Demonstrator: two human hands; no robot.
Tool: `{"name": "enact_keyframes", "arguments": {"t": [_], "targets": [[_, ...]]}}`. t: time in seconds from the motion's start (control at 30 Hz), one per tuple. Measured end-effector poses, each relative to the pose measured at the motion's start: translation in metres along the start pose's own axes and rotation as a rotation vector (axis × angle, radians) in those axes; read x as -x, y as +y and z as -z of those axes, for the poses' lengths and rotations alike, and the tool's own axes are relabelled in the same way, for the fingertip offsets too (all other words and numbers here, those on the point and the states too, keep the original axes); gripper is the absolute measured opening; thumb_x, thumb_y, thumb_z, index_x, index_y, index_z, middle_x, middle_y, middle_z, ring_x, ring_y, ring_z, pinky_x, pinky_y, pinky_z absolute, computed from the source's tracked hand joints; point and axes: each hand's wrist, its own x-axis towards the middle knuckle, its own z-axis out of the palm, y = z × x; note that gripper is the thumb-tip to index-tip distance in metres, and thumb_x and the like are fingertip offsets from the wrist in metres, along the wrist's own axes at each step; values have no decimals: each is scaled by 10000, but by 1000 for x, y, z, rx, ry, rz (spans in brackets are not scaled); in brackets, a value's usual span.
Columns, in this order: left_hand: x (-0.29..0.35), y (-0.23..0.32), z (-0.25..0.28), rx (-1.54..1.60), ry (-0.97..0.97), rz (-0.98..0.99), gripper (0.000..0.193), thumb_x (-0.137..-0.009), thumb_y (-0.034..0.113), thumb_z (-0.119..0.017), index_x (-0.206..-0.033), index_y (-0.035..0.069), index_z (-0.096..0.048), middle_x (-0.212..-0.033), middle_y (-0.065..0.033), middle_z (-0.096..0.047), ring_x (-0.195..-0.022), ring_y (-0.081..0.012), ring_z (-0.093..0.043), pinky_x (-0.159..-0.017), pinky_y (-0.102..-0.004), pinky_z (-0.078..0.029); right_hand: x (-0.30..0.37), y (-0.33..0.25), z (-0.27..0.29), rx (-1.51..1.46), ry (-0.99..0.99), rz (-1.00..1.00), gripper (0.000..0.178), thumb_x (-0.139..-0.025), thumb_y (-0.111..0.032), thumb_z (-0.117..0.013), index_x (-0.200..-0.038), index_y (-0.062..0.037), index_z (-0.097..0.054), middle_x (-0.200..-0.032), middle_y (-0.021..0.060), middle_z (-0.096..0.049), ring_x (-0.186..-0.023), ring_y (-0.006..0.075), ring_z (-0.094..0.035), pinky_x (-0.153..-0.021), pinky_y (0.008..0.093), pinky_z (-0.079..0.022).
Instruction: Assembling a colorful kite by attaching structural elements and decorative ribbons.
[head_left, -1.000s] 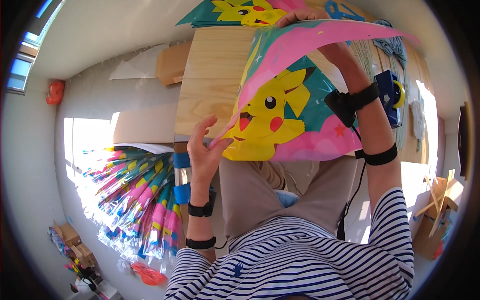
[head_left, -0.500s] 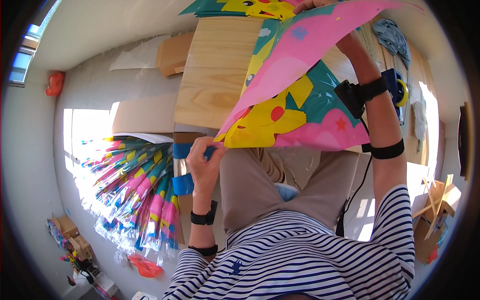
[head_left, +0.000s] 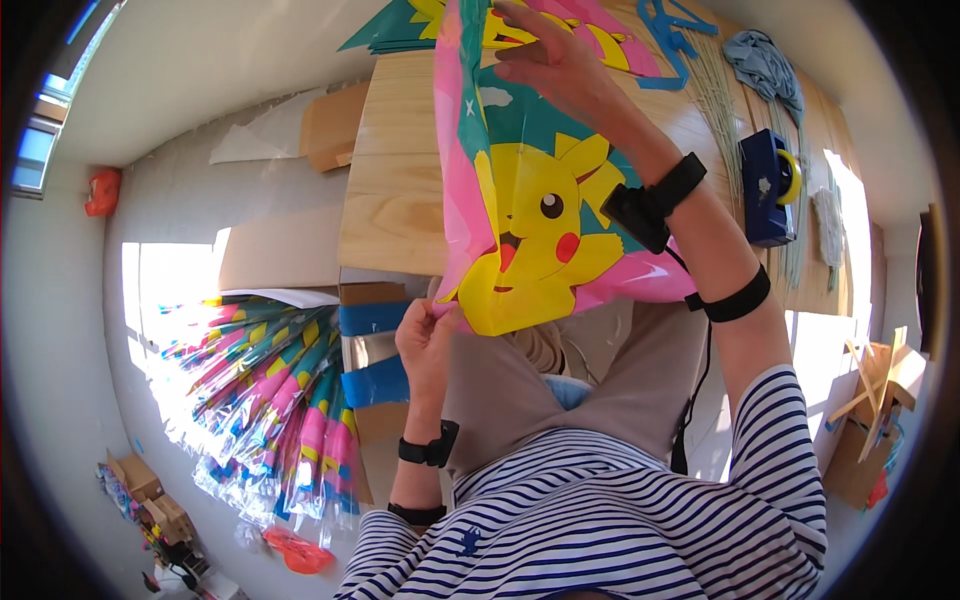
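My left hand [head_left: 428, 335] pinches the near left corner of a thin printed kite sheet [head_left: 550, 250] with a yellow cartoon animal on green and pink. The sheet stretches from above my lap to the wooden table. Its left side is folded over into a narrow pink and green strip [head_left: 462, 150]. My right hand [head_left: 560, 75] is over the far part of the sheet, fingers apart, and I see nothing gripped in it. Beyond it lies a stack of similar sheets [head_left: 405, 30] at the far edge of the table.
Left of my legs, many rolled kites in clear sleeves [head_left: 270, 390] fan out by a cardboard box [head_left: 375, 292] with blue tape. On the wooden table [head_left: 395, 170] are thin rods [head_left: 715, 110], a blue strap [head_left: 668, 45], a blue tape dispenser [head_left: 765, 190] and a grey cloth [head_left: 765, 65].
My right hand has moved left and nearer from the raised sheet edge. The pink flap has swung leftward, baring the printed animal. My left hand, still pinching the corner, has shifted slightly right and nearer.
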Motion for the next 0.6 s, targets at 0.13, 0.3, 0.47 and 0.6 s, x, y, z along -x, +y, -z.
{"name": "enact_keyframes", "arguments": {"t": [0.13,0.3,0.47,0.6], "targets": [[-4,-4,6,-32,-36,81,95,-898,21,-686,-873,10,-594,-800,42,-578,-739,-20,-513,-678,-182,-428,35,30,-19,550,-68,68,623,-862,-143,-740,-1428,-86,-485,-1403,172,-525,-1173,329,-607,-976,420,-501],[3,-12,17,6,23,179,85,-906,41,-674,-878,32,-595,-792,34,-583,-727,-31,-533,-678,-185,-445,99,56,-48,1018,-289,59,584,-883,-237,-706,-1417,-115,-501,-1453,149,-474,-1364,337,-431,-1122,488,-350],[18,-12,27,142,91,266,61,-946,94,-640,-913,75,-591,-820,26,-603,-737,-61,-569,-712,-228,-482,119,93,-35,1118,-152,25,588,-885,-346,-690,-1398,-115,-519,-1474,170,-452,-1396,351,-393,-1160,577,-262],[24,-9,25,294,157,395,39,-968,115,-612,-941,98,-588,-854,18,-627,-757,-92,-603,-743,-274,-508,110,103,-31,1159,-241,-31,618,-896,-371,-673,-1430,-119,-489,-1525,149,-405,-1431,332,-350,-1158,582,-265]]}}
